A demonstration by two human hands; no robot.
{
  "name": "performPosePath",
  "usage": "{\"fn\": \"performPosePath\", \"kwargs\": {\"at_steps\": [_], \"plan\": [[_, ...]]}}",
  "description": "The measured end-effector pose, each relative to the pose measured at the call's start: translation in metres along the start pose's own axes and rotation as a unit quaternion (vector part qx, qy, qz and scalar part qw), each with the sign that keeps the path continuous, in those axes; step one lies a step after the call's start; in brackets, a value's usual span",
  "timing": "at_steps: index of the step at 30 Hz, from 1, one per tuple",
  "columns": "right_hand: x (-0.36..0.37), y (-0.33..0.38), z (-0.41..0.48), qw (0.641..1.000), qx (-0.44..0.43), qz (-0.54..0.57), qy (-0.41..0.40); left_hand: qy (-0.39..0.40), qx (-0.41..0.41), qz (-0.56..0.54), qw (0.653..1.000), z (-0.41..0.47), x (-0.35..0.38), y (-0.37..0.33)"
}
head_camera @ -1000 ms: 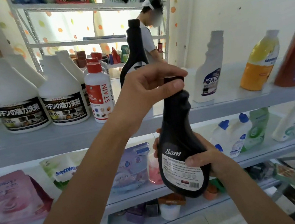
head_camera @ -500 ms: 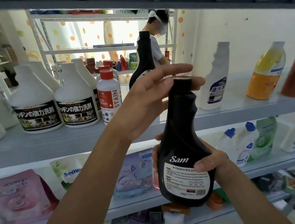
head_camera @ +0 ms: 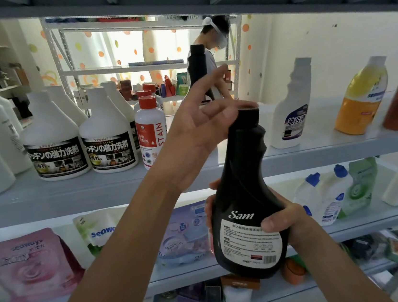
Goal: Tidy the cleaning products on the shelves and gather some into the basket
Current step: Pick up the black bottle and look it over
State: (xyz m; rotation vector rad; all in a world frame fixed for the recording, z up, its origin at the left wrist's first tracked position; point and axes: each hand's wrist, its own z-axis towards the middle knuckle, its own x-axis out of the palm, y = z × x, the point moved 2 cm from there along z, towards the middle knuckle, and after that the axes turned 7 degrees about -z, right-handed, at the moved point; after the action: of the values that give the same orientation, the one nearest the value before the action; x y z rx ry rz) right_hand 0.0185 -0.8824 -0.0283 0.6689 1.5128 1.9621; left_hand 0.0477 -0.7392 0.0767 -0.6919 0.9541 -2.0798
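My right hand grips the wide lower body of a black "Sam" bottle, held upright in front of the shelves with its white label facing me. My left hand is beside the bottle's black cap with fingers spread and lifting off it; only the palm side still touches the neck. A second black bottle stands on the upper shelf behind my left hand. No basket is in view.
The upper shelf holds white jugs, a red-capped STAIN bottle, a white spray bottle and a yellow bottle. Refill pouches and blue-capped bottles fill the lower shelf. A person stands behind the rack.
My left hand has let go of the cap and its fingers have opened upward. The view has moved closer; the bottle stays in my right hand.
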Motion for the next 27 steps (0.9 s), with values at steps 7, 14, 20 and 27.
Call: {"fn": "performPosePath", "kwargs": {"at_steps": [7, 14, 20, 27], "plan": [[-0.002, -0.004, 0.002, 1.0, -0.006, -0.005, -0.023, 0.036, 0.002, -0.016, 0.999, -0.003, 0.0, 0.003], [0.0, -0.005, 0.006, 0.999, 0.025, 0.014, 0.042, 0.164, -0.024, -0.103, 0.981, -0.005, -0.008, 0.006], [-0.006, -0.008, 0.011, 0.996, 0.041, 0.051, 0.063, 0.028, -0.035, -0.09, 0.995, -0.004, -0.011, 0.011], [-0.019, 0.01, -0.007, 0.994, 0.039, 0.018, -0.1, -0.078, -0.068, 0.037, 0.994, 0.005, -0.013, 0.01]]}}
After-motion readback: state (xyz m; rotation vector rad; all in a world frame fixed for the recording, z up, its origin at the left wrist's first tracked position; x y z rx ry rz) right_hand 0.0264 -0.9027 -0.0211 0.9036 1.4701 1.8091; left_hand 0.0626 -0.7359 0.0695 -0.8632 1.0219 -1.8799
